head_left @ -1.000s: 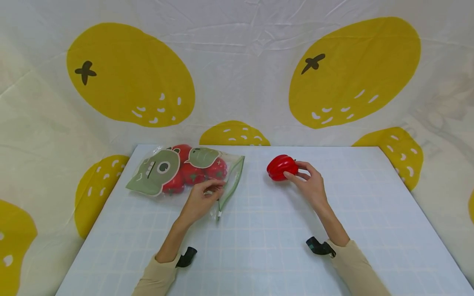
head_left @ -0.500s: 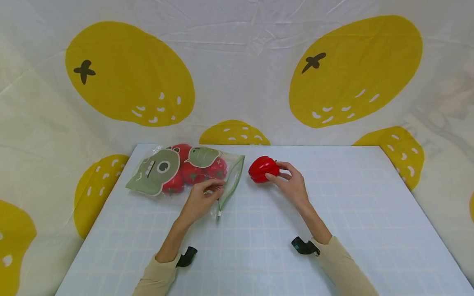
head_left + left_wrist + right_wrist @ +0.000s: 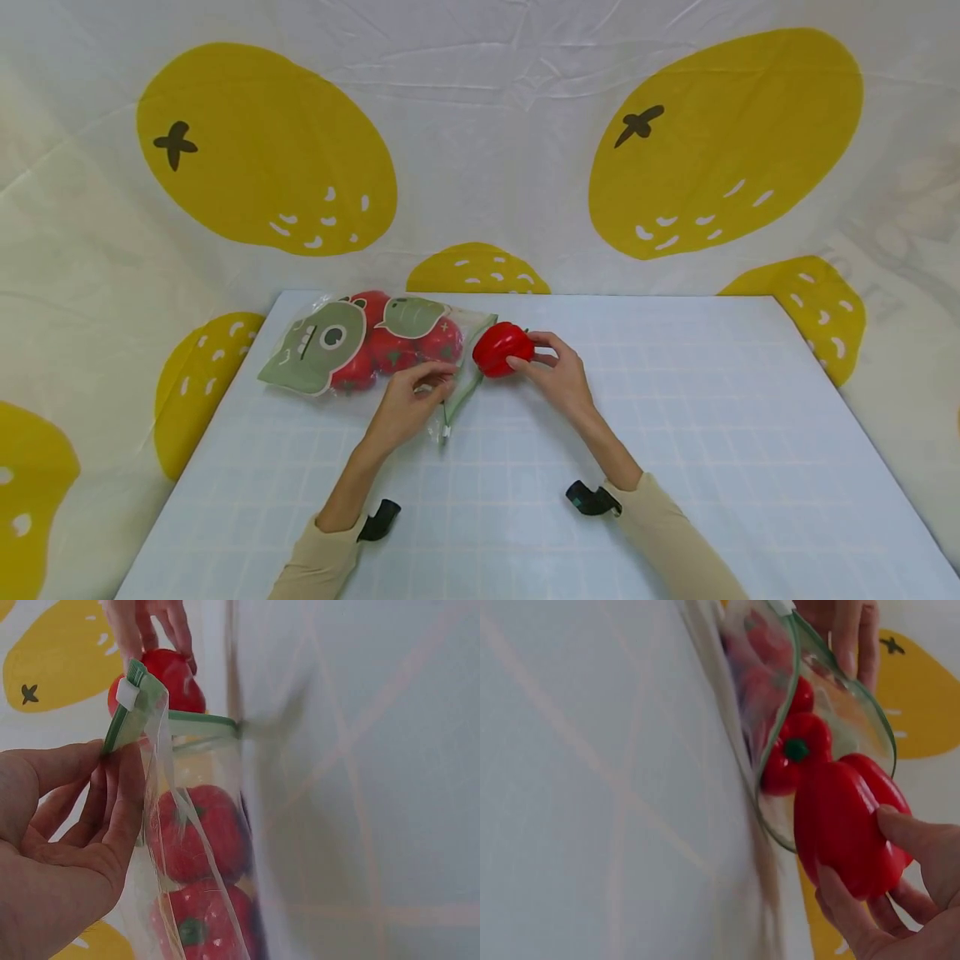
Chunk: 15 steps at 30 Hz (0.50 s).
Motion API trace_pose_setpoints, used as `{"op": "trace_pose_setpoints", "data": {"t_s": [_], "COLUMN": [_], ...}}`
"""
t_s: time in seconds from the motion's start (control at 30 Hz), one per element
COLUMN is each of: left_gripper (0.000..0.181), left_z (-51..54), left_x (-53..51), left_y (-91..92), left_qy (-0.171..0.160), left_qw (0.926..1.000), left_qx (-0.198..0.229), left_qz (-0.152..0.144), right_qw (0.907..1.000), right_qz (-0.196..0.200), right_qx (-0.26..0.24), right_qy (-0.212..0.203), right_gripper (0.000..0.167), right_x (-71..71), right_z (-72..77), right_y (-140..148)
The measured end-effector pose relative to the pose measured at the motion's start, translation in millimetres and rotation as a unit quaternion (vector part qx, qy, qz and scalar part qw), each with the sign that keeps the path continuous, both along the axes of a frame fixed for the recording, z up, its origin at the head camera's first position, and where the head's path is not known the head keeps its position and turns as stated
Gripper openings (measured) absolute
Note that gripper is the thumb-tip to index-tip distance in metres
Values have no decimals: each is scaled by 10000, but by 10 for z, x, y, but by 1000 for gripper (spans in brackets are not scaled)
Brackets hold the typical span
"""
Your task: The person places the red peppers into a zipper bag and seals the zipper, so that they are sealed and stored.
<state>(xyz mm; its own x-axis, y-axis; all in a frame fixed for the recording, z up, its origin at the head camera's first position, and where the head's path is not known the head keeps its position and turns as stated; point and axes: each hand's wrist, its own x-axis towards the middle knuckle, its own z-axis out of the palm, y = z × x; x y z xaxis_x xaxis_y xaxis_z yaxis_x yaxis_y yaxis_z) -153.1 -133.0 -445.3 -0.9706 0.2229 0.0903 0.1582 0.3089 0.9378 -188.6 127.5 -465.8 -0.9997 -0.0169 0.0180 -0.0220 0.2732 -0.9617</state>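
A clear zip bag [image 3: 303, 379] with a green monster print lies at the table's back left, with several red bell peppers [image 3: 201, 832] inside. My left hand [image 3: 408, 404] pinches the upper edge of its mouth, near the white zip slider [image 3: 127, 694]. The green-rimmed mouth [image 3: 891, 735] gapes toward the right. My right hand [image 3: 558, 375] holds another red bell pepper [image 3: 847, 825] by its stem end, between thumb and fingers. This pepper is right at the bag's mouth, overlapping the rim in the head view; whether it touches the rim I cannot tell.
The table [image 3: 675, 433] has a pale blue, grid-patterned cover. Behind it hangs a white cloth [image 3: 487, 150] printed with large yellow fruit. A black wrist camera sits on each sleeve, left [image 3: 378, 521] and right [image 3: 590, 498].
My right hand has carried the bell pepper leftward, from the right of the bag to its mouth. The left hand and the bag have stayed in place.
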Motion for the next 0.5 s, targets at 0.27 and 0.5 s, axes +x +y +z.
{"op": "trace_pose_setpoints", "data": {"t_s": [0.27, 0.5], "left_gripper": [27, 26], "left_z": [-11, -11], "left_x": [0, -5], "left_y": [-5, -10], "left_qy": [186, 225], "left_qw": [9998, 9997], "left_qx": [43, 45], "left_qz": [6, 33], "right_qw": [9998, 9987], "right_qz": [196, 474], "right_qx": [-89, -176], "right_qy": [-51, -9], "right_gripper": [51, 53], "right_x": [-14, -7], "right_z": [-54, -91], "right_y": [-176, -306]}}
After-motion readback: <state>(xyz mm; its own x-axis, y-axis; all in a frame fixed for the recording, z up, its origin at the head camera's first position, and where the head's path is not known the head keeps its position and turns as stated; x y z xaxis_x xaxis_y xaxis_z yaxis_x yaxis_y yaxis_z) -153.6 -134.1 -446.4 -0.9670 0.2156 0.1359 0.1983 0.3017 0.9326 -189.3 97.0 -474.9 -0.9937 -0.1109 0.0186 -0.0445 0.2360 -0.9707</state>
